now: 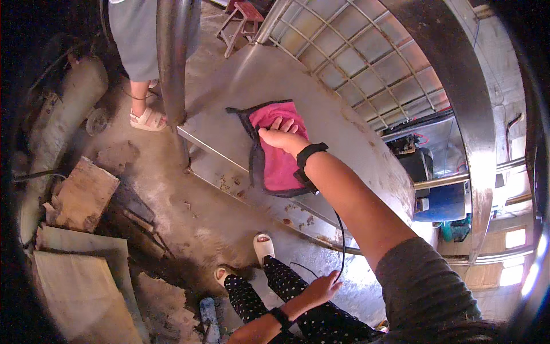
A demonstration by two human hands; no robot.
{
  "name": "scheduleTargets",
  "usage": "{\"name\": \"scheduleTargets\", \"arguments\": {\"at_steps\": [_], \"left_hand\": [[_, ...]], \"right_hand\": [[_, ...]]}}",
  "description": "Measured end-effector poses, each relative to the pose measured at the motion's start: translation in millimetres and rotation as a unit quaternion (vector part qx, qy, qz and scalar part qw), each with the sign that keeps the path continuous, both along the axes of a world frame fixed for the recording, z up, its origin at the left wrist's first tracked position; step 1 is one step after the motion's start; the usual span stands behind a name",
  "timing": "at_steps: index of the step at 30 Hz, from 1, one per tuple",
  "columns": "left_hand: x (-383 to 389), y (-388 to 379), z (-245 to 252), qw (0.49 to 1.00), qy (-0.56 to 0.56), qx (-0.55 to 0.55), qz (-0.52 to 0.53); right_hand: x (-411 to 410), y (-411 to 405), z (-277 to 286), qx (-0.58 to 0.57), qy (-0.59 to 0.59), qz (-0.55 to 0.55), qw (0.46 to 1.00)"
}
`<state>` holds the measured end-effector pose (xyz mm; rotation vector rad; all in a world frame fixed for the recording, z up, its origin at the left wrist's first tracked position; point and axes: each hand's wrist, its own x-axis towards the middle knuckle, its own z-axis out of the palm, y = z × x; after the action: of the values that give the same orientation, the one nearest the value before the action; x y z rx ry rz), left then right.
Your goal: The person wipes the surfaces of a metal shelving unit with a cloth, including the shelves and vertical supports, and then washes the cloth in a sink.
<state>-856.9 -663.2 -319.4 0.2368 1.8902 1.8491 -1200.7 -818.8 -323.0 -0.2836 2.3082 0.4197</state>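
A pink cloth with dark grey edging [279, 167] lies spread on a grey metal tabletop [275, 71], one side hanging over the front edge. My right hand [283, 135] rests on the cloth's upper half, fingers slightly bent and apart. I see no fold pinched in it. Around the right wrist is a black strap [311, 152] with a small device. My left hand [324, 288] is low, in front of my legs, with its fingers closed around a thin black cable [343, 241]. This cable runs up behind my right forearm, where its end is hidden.
A metal post [172, 64] rises at the table's left corner, and a wire grid [356, 56] borders the far side. Another person's sandalled foot [148, 118] is beyond the post. Cardboard sheets [81, 288] litter the floor at left. A blue barrel [444, 202] stands right, a wooden stool [242, 19] behind.
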Motion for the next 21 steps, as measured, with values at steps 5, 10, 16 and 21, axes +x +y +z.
{"name": "scheduleTargets", "arguments": {"at_steps": [5, 10, 16, 21], "left_hand": [[-24, 43, 20, 0.982, -0.015, 0.178, 0.067], [-63, 63, -36, 0.982, 0.017, 0.154, 0.109], [-82, 88, -46, 0.983, -0.03, 0.178, 0.03], [-99, 103, -17, 0.977, 0.061, 0.188, 0.074]], "right_hand": [[-82, 63, 15, -0.15, 0.096, -0.127, 0.976], [-140, 59, 8, -0.187, 0.157, -0.154, 0.957], [-175, 54, -3, -0.191, 0.285, -0.051, 0.938], [-257, 102, -21, -0.253, 0.343, 0.099, 0.899]]}}
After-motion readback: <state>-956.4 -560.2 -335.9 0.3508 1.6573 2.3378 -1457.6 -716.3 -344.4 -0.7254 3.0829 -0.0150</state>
